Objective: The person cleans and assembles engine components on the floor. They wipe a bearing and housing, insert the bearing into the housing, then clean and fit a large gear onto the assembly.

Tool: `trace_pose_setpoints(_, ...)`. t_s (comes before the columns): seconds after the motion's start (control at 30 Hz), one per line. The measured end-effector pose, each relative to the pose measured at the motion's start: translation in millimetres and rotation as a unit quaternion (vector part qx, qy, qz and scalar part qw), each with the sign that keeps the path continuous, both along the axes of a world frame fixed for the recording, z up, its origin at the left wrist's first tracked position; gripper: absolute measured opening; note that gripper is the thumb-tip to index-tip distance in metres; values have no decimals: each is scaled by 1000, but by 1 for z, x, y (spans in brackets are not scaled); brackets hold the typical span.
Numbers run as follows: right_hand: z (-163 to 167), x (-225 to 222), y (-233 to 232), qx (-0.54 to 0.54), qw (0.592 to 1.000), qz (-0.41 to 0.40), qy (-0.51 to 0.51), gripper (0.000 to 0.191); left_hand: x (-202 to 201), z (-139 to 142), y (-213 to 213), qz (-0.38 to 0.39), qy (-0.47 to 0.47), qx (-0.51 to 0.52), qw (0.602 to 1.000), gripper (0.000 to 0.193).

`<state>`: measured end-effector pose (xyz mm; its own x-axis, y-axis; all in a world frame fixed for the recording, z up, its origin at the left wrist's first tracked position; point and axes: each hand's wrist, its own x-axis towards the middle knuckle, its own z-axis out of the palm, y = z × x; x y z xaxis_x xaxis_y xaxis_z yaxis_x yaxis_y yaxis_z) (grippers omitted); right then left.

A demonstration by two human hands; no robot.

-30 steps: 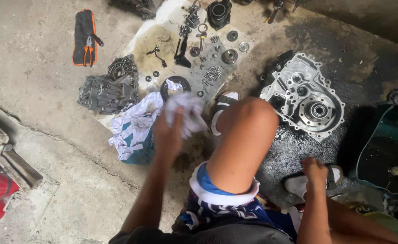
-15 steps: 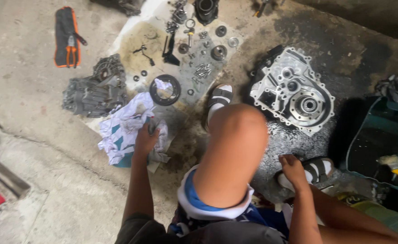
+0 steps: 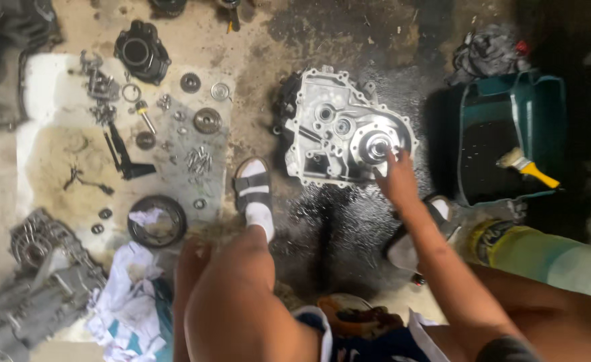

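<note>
My right hand (image 3: 395,175) stretches forward over the wet, oily floor, and its fingertips touch the round bearing boss of a silver aluminium gearbox housing (image 3: 329,131) lying flat there. My left hand (image 3: 191,257) is mostly hidden behind my raised left knee (image 3: 238,295). It sits just right of a crumpled white and teal rag (image 3: 131,305), and I cannot make out its fingers. My feet wear white socks and dark sandals; the left foot (image 3: 255,194) is beside the housing.
A teal basin (image 3: 550,100) of dark liquid with a yellow-handled brush (image 3: 527,167) stands at right, a dark rag (image 3: 487,53) behind it. Gears, washers and bolts (image 3: 198,161) lie on cardboard at left, with a black cylinder (image 3: 141,50), a dark ring (image 3: 156,220) and a grey casing (image 3: 34,298).
My right hand has gone from beside my right foot forward onto the housing. My left hand has left the rag and drawn back by my knee. My head has turned right.
</note>
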<state>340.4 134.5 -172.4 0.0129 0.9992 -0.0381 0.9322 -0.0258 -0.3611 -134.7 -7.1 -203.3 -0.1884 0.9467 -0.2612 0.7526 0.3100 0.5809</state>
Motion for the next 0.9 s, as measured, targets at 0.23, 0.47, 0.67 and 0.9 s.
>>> trace_pose_setpoints(0.23, -24, 16, 59, -228, 950, 87, -196, 101, 33, -50, 90, 5, -6, 39, 999, 27)
trace_pose_setpoints(0.47, -56, 20, 55, -414, 887, -139, -152, 97, 47, -70, 97, 10, -27, 62, 998, 21)
trace_pose_setpoints(0.67, -46, 35, 27, -211, 934, 130, -256, 94, 35, -82, 54, 8, 9, 75, 997, 21)
trace_pose_setpoints(0.9, -58, 38, 21, -166, 967, 117, -155, 91, -19, -95, 17, 114, 167, 68, 977, 20)
